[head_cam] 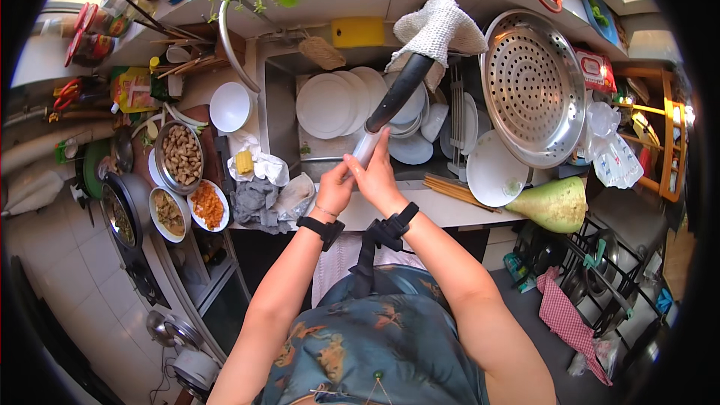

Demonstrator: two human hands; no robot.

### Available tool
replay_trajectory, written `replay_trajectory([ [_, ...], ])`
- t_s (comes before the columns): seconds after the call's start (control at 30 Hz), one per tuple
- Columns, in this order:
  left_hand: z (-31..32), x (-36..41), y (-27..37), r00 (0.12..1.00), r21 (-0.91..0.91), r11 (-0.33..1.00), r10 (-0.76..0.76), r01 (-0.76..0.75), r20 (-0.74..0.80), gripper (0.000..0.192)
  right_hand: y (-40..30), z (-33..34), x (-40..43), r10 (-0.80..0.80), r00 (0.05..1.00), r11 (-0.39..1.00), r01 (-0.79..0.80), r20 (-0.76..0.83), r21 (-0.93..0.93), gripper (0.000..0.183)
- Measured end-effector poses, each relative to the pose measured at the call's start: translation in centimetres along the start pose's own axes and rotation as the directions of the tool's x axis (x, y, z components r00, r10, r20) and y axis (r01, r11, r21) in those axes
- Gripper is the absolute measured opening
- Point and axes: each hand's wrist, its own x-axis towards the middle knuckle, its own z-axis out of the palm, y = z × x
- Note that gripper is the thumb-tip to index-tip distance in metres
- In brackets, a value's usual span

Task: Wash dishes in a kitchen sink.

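My left hand (pixel 333 190) and my right hand (pixel 378 177) meet at the front edge of a steel sink (pixel 279 124). Between them is a pale band running down from the end of a black tube (pixel 400 93), which looks like a faucet spout. I cannot tell whether the band is water or a solid sleeve. A white knitted cloth (pixel 430 34) hangs over the tube's far end. White plates (pixel 323 106) lie overlapping in the sink beyond my hands, with bowls (pixel 434 122) to their right. The palms are hidden.
Right of the sink are a perforated steel steamer tray (pixel 534 87), a white plate (pixel 495 171), chopsticks (pixel 458 192) and a large green radish (pixel 548 205). To the left are a bowl of peanuts (pixel 179 153), a dish of chopped orange food (pixel 208 206) and a grey rag (pixel 253 202).
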Motion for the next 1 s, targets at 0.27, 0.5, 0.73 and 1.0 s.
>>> replay_trajectory([
  [0.27,-1.4,-0.6,-0.1,0.992,-0.391,0.915,-0.061,0.101,0.112,0.032,0.2,-0.5,-0.6,-0.275,0.961,0.955,0.270,-0.029,-0.124,0.081],
  [0.5,-1.5,0.3,1.4,0.982,-0.539,0.821,-0.154,0.188,0.107,0.036,4.8,-0.7,4.8,-0.108,0.985,0.993,0.115,-0.135,0.040,0.065],
  [0.73,1.0,3.1,1.8,0.970,-0.778,0.588,-0.215,0.221,0.113,0.034,6.2,-3.1,3.5,0.399,0.909,0.682,-0.380,0.117,0.624,0.059],
  [1.0,3.9,4.8,3.8,0.940,-0.802,0.532,-0.325,0.271,0.103,0.028,8.9,-3.9,3.4,0.323,0.930,0.904,-0.248,-0.177,0.348,0.053],
])
